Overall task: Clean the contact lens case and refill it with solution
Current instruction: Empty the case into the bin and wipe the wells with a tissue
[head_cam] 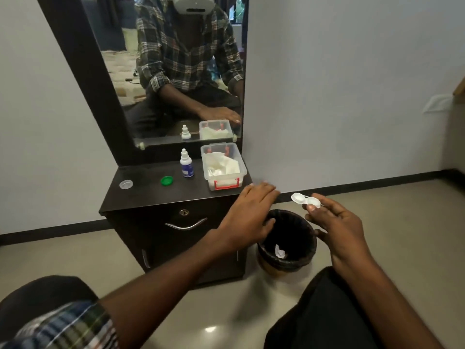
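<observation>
Presently, the right hand [334, 220] holds the contact lens case [305, 200] out over the floor, just above and beyond the far rim of the bin [286, 241]. Its grip is a pinch: the thumb presses on the near well of the case, with the fingers beneath. The case is white, has two wells, and carries no caps; the far well faces the camera and appears empty.

The left hand [251, 212] hovers flat, palm down, fingers straight and together, holding nothing. It lies between the front right corner of the tabletop [151, 192] and the bin, with its thumb over the bin's near rim.

The bin stands on the floor just beside the dark cabinet, is lined in black, and contains one crumpled white tissue [279, 251].

On the tabletop, from left to right:
- a clear cap [125, 184], lying flat near the left edge;
- a green cap [166, 180], lying flat, well apart from the clear one;
- a solution bottle [186, 163], upright, white with a blue label, nozzle closed;
- a clear plastic box [223, 169] with red latches, open at the top, holding white tissues.

The mirror [176, 71] behind the tabletop reflects the bottle, the box and the seated person in a plaid shirt.
</observation>
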